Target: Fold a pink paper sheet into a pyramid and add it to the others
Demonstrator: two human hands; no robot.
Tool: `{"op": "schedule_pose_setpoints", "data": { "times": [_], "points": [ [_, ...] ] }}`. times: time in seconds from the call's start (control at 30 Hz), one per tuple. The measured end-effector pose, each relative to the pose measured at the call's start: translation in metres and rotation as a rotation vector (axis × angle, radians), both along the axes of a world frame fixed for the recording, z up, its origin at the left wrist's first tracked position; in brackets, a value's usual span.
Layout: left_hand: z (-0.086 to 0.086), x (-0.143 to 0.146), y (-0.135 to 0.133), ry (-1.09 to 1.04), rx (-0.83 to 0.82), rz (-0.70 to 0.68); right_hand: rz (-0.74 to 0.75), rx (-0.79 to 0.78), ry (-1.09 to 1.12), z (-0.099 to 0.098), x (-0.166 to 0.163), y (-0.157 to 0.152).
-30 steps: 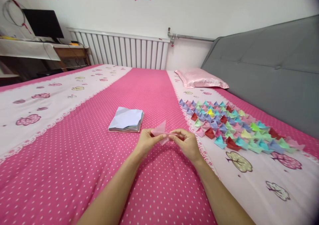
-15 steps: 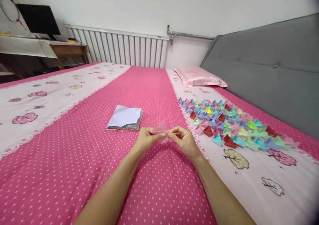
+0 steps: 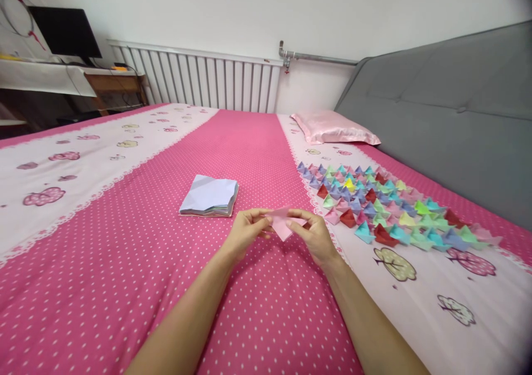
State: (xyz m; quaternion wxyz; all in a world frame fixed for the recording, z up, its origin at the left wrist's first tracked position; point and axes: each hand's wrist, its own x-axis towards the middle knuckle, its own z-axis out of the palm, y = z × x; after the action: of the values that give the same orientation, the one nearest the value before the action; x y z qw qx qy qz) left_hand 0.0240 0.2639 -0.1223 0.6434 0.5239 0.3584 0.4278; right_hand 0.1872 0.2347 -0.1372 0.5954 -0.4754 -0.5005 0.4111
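Both hands meet just above the bed point(image 3: 124, 264), and between them is a small pink paper point(image 3: 283, 226), already folded into a pointed shape. The left hand point(image 3: 245, 232) pinches the left edge of the paper with thumb and fingertips. The right hand point(image 3: 316, 235) pinches the right edge in the same way, its fingers bent over it. The paper is lifted and does not lie on the cover.

In my judgement, the step in hand is a fold in the middle of shaping this piece. Its form is not yet like the finished paper figures point(image 3: 382, 209), which stand in rows to the right of the right hand, near but not touching it. Ahead of the left hand, a little to its left, lies a stack of flat sheets point(image 3: 209, 196).

The next move calls for a firm hold with one hand while the other presses or opens the crease, with the edges meeting exactly, because thin paper keeps a wrong crease. Which fold it is I cannot tell, since the fingers cover it.
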Motion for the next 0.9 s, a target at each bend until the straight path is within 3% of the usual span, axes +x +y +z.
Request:
{"op": "schedule_pose_setpoints", "data": {
  "times": [0.17,0.33,0.57,0.77,0.9],
  "points": [
    [0.000,0.000,-0.001,-0.041,-0.017,-0.029,0.037,0.096,-0.147,0.003,0.000,-0.002],
    [0.004,0.001,-0.003,-0.083,-0.030,-0.038,-0.019,0.294,-0.386,0.007,0.000,-0.006],
    [0.003,0.001,-0.004,-0.147,0.089,-0.028,-0.069,0.517,-0.561,0.009,-0.002,-0.010],
    [0.001,0.002,-0.003,-0.160,0.242,0.009,-0.111,0.593,-0.564,0.012,-0.004,-0.013],
    [0.003,0.001,-0.002,-0.166,0.291,0.017,-0.175,0.529,-0.400,0.013,-0.006,-0.014]
  ]
}}
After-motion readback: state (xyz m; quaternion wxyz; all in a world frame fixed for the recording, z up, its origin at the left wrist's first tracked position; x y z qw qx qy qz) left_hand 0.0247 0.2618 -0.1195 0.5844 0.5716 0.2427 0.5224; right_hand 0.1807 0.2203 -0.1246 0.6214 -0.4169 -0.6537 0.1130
